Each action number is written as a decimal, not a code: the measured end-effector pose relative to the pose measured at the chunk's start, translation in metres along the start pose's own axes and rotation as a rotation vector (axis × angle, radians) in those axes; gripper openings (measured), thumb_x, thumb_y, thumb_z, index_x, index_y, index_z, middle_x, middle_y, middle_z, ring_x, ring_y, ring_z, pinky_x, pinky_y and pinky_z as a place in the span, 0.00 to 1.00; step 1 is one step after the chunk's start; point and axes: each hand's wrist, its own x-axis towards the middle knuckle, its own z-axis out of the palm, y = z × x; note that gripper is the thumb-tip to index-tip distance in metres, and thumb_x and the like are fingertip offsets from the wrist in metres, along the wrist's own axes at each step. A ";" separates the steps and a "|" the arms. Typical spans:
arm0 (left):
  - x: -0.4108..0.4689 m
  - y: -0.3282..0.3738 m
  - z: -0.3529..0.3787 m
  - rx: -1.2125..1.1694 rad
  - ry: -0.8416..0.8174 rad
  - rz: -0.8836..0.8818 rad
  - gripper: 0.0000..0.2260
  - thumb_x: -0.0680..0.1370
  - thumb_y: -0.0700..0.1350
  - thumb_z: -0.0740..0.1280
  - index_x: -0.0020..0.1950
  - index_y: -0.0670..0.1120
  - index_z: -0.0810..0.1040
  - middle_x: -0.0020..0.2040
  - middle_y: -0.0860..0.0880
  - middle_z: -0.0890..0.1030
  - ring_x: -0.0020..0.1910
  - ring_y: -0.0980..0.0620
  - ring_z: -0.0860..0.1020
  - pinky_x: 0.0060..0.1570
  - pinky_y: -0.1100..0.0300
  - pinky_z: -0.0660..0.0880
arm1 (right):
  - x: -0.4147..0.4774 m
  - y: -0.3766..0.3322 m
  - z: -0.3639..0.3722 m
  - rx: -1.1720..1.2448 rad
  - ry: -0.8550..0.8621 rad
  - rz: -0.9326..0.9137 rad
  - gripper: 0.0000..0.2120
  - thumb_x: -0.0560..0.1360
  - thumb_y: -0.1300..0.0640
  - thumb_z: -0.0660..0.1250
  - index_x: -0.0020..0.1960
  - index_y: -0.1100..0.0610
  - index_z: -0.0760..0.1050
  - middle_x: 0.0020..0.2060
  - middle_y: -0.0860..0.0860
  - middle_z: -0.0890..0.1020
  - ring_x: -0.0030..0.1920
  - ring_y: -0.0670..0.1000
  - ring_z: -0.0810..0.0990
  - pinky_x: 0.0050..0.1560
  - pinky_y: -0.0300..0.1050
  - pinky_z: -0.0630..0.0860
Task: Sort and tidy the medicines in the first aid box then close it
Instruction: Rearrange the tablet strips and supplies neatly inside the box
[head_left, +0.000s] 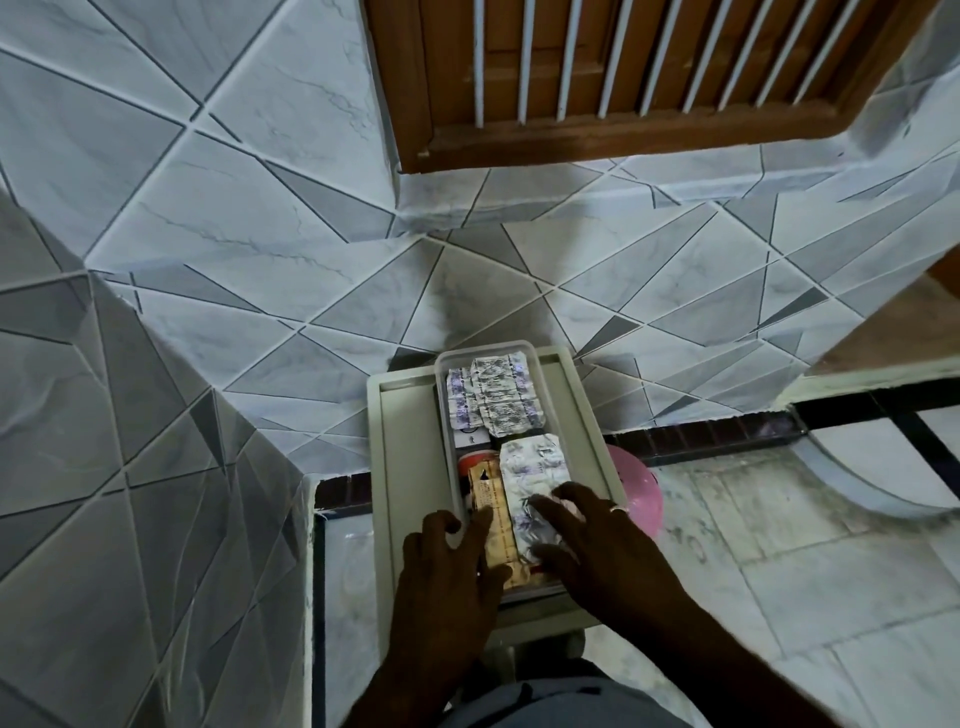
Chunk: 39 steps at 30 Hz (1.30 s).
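a clear first aid box (444, 374) sits on a pale stool (387, 441), open, with foil blister strips (501, 397) inside. the left hand (447, 566) lies flat on a tan strip (493, 514). the right hand (597, 540) rests with spread fingers on a crumpled silver strip (530, 467). a pink object (641, 488) lies just beside the stool on the tiled floor (831, 597).

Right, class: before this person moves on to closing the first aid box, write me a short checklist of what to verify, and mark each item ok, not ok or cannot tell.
1. Medicines inside the clear first aid box, none left on the tray: ok.
2. Foil blister strips lying flat at the far end: ok.
3. Near strip settled: not ok, right hand is on it.
4. Brown packet settled: not ok, left hand is on it.
5. Lid within reach: cannot tell.
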 end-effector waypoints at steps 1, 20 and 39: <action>0.002 0.000 -0.001 0.028 -0.022 -0.003 0.27 0.78 0.61 0.59 0.75 0.59 0.56 0.70 0.49 0.58 0.66 0.51 0.62 0.59 0.62 0.71 | 0.001 -0.001 0.001 -0.035 0.019 -0.012 0.23 0.74 0.41 0.63 0.68 0.45 0.68 0.66 0.50 0.73 0.51 0.51 0.81 0.44 0.44 0.80; 0.023 -0.010 -0.005 -0.621 -0.069 -0.416 0.17 0.79 0.55 0.62 0.66 0.53 0.70 0.58 0.51 0.78 0.54 0.51 0.78 0.53 0.51 0.79 | 0.016 0.046 0.002 0.488 -0.069 0.544 0.09 0.78 0.56 0.63 0.56 0.52 0.79 0.56 0.50 0.83 0.52 0.50 0.81 0.50 0.38 0.74; 0.030 -0.005 0.009 -0.739 -0.106 -0.573 0.17 0.78 0.56 0.60 0.47 0.41 0.71 0.43 0.39 0.78 0.44 0.44 0.78 0.47 0.44 0.78 | 0.022 0.055 0.012 0.595 -0.068 0.678 0.14 0.73 0.61 0.67 0.58 0.54 0.78 0.58 0.53 0.81 0.55 0.52 0.79 0.57 0.42 0.74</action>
